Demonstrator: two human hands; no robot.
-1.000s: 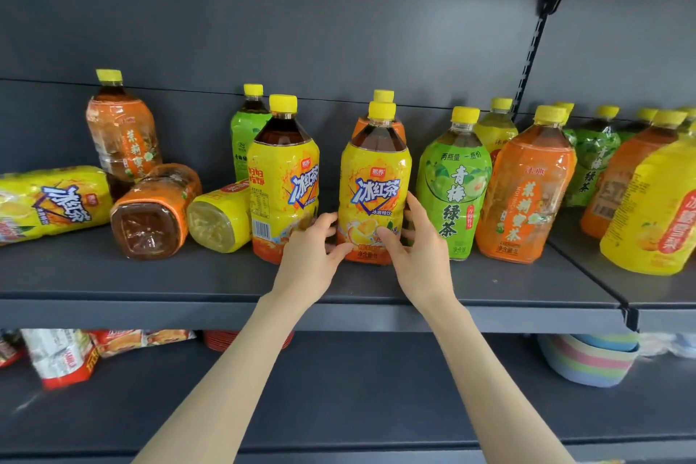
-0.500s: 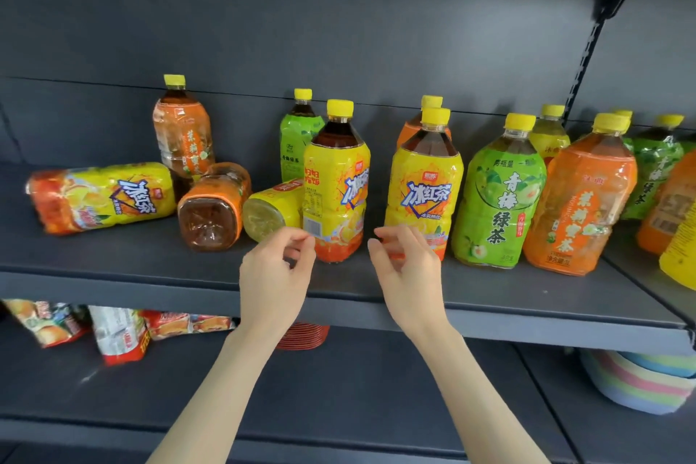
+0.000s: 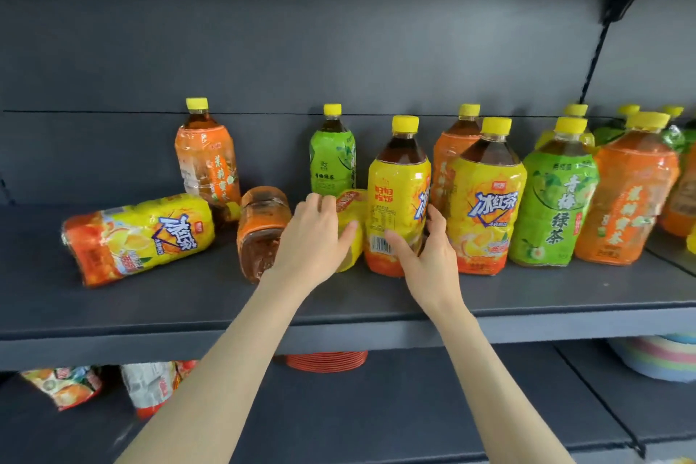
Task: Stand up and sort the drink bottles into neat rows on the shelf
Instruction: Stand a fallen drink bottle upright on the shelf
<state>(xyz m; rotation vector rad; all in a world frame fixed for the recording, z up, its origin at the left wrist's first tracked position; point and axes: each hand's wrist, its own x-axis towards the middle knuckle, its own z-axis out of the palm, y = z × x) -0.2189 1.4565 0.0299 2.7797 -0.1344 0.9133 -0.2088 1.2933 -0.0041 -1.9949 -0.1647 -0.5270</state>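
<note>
So, both hands are up at the dark grey metal shelf (image 3: 113, 316), working around the middle, a bit back from its front edge. The right hand (image 3: 429, 260) is wrapped round the lower part of an upright yellow-label plastic tea bottle with a yellow cap (image 3: 399, 192), thumb on the front by the barcode and fingers reaching round its right side. The left hand (image 3: 314, 237) lies on a toppled yellow-label bottle (image 3: 348, 200) just left of that one. Its fingers are fairly straight and spread over it, so it looks more like resting than gripping.

Next over to the left, a toppled orange-label bottle (image 3: 261, 234) lies with its base facing the front edge. Further toward the left end there's a second fallen yellow bottle (image 3: 139, 237) lying sideways. Against the back wall stand an upright orange bottle (image 3: 207, 162) and an upright green bottle (image 3: 333, 158).

Right of the held one, a front row stands packed side by side: a yellow iced-tea bottle (image 3: 486, 200), a green-label tea bottle (image 3: 557, 200) and an orange-label tea bottle (image 3: 625, 200), with more bottles behind them.

On the lower shelf there are snack bags (image 3: 64, 386), a stack of red plates (image 3: 325, 360) and some pastel bowls (image 3: 659, 358).
</note>
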